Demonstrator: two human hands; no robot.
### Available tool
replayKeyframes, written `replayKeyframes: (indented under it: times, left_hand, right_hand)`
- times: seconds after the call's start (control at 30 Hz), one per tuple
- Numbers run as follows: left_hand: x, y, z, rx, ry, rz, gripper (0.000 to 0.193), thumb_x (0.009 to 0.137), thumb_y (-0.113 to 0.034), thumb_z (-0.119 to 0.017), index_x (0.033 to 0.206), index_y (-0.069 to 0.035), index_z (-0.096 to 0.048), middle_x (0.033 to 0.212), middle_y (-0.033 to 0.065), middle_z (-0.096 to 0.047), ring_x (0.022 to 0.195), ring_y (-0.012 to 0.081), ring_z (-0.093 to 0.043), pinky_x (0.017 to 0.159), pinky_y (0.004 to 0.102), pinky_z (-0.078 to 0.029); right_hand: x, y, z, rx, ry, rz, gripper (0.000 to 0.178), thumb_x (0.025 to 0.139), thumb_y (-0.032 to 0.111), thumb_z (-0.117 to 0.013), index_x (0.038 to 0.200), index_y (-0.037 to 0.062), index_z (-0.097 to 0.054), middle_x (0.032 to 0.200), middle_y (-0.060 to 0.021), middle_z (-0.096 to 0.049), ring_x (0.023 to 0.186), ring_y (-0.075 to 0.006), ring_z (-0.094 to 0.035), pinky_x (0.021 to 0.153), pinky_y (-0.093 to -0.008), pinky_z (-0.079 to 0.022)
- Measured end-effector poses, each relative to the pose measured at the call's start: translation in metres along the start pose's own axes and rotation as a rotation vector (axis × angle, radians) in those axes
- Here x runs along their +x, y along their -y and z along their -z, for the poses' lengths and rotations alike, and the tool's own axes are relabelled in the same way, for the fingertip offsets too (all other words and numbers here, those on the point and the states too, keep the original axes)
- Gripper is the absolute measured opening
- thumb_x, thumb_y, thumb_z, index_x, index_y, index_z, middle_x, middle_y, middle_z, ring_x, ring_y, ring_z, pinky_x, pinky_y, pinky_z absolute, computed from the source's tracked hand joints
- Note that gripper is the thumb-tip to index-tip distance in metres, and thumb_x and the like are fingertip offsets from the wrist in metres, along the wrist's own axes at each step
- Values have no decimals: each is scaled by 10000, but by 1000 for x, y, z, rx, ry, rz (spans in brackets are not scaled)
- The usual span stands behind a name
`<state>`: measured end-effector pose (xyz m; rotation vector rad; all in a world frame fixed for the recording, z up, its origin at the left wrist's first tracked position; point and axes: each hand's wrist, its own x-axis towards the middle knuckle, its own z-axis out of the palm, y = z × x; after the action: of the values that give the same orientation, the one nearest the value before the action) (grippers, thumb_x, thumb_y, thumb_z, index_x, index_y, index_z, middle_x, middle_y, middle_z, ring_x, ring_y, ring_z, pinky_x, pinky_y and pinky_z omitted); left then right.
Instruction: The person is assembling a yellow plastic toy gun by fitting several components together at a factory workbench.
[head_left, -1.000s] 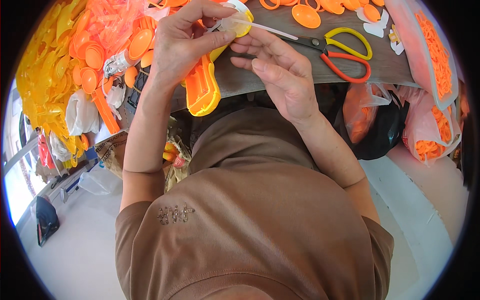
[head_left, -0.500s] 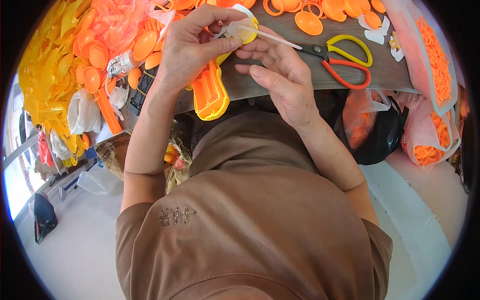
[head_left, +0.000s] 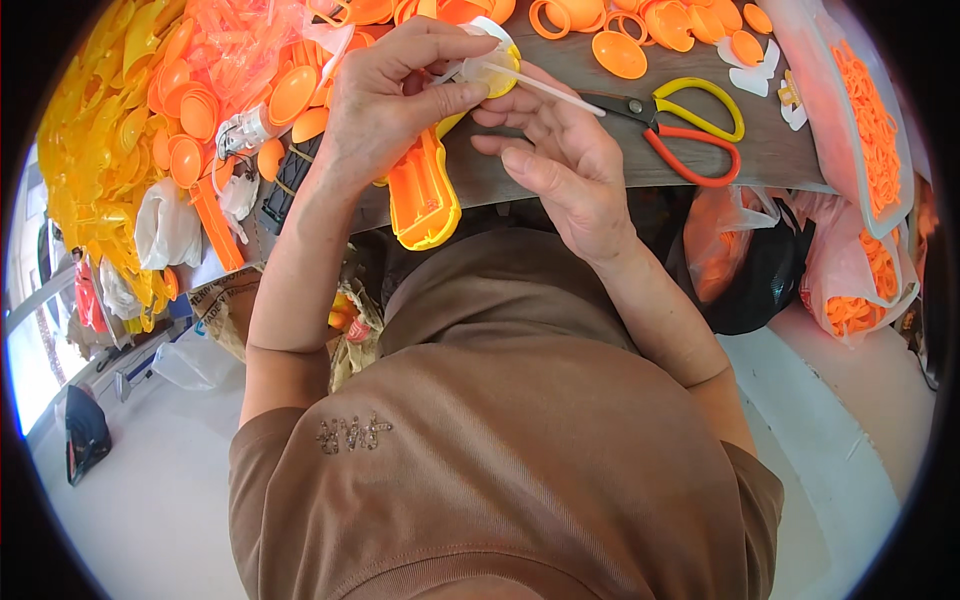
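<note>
My left hand (head_left: 385, 105) is closed, thumb and fingers pinching a clear piece of plastic with a thin white stick (head_left: 548, 87) that points right. Beneath it is a hollow orange-and-yellow plastic shell (head_left: 422, 195), its handle-like end pointing toward me. A round yellow rim with a white edge (head_left: 507, 70) shows at the shell's far end, just beyond my left fingertips. Close to that rim, my right hand (head_left: 575, 165) has its palm turned up and its fingers loosely curled and apart. Whether its fingertips touch the rim is hidden.
Scissors (head_left: 690, 125) with yellow and red handles lie right of my right hand. Round orange plastic parts (head_left: 620, 55) spread along the far side. Yellow pieces (head_left: 95, 150) are heaped at the left. Bags of orange rings (head_left: 868, 130) stand at the right edge.
Both hands and the shell sit slightly lower in the picture, as do the scissors and nearby parts. The grip of my left hand looks the same.
</note>
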<state>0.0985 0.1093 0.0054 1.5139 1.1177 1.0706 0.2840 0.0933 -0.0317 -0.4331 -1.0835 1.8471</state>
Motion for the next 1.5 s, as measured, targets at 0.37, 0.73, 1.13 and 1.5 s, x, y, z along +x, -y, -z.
replayKeyframes:
  times: [0.37, 0.73, 1.13, 1.5]
  left_hand:
    - [2, -5, -15, 233, -47, -188, 267, 721, 24, -679, 979, -41, -668, 909, 21, -606, 803, 112, -548, 689, 244, -452]
    - [-35, -26, 9, 823, -307, -594, 365, 640, -28, -707, 1001, -58, -663, 1031, 92, -628, 815, 243, -543, 705, 317, -458]
    - [-77, -10, -24, 851, -302, -159, 744, 644, -233, -788, 1280, -35, -457, 1343, 219, -361, 1204, 418, -378, 1000, 507, -330]
    - [-69, 2, -20, 754, -299, -182, 706, 670, -195, -743, 1300, -41, -463, 1385, 199, -360, 1304, 398, -305, 1043, 476, -292]
  right_hand:
    - [-4, 2, 0, 52, -71, 13, 519, 836, 41, -541, 1319, -26, -362, 1160, -154, -521, 1086, -230, -518, 933, -387, -450]
    - [-19, 65, 13, -863, -234, -401, 398, 837, 97, -626, 1198, 21, -477, 836, -40, -566, 591, -55, -503, 499, -179, -396]
    - [6, 25, -1, -1157, -176, 86, 496, 769, 61, -696, 1186, 21, -430, 899, -69, -583, 506, -32, -371, 457, -189, -326]
    - [20, 59, -7, -1427, -197, 97, 362, 774, 99, -697, 1071, 12, -510, 876, -81, -563, 522, -54, -410, 469, -213, -354]
